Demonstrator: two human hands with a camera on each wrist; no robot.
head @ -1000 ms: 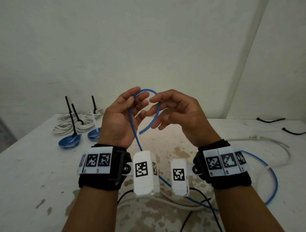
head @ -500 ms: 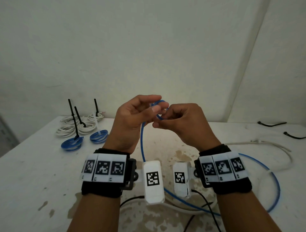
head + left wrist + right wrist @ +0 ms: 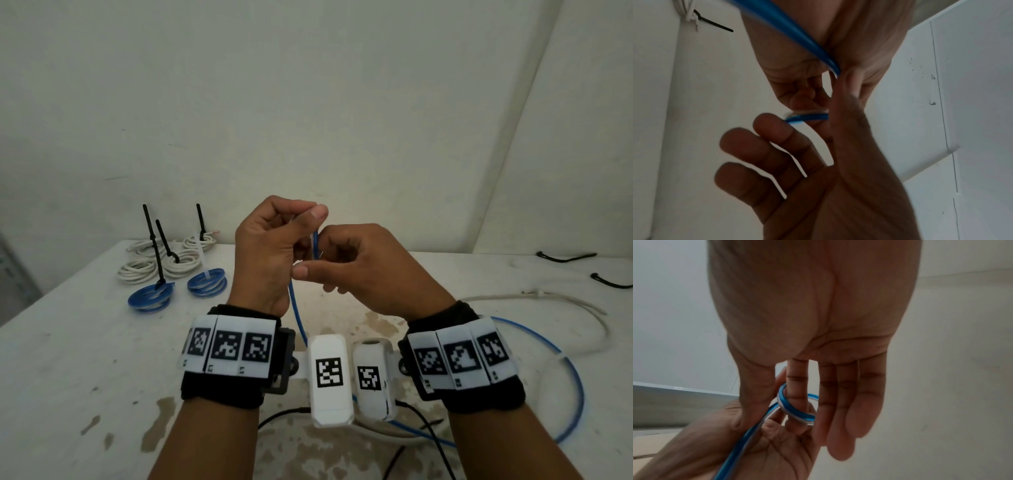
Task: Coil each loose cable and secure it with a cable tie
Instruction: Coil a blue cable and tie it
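Note:
Both hands are raised over the white table, close together. A loose blue cable rises from the table into them; its far length curves over the table at the right. My left hand pinches the cable's top between thumb and fingers, and the pinched piece shows in the left wrist view. My right hand sits just right of it. In the right wrist view a small blue loop is wound round the right index finger, and the thumb lies against the strand.
At the back left lie tied white coils and two blue coils, with black tie tails standing up. A loose white cable lies at the right. Two black cable ties lie at the back right.
The wide blue arc held between open fingers has tightened into a small loop round my right index finger. Both hands have closed on it and drawn together.

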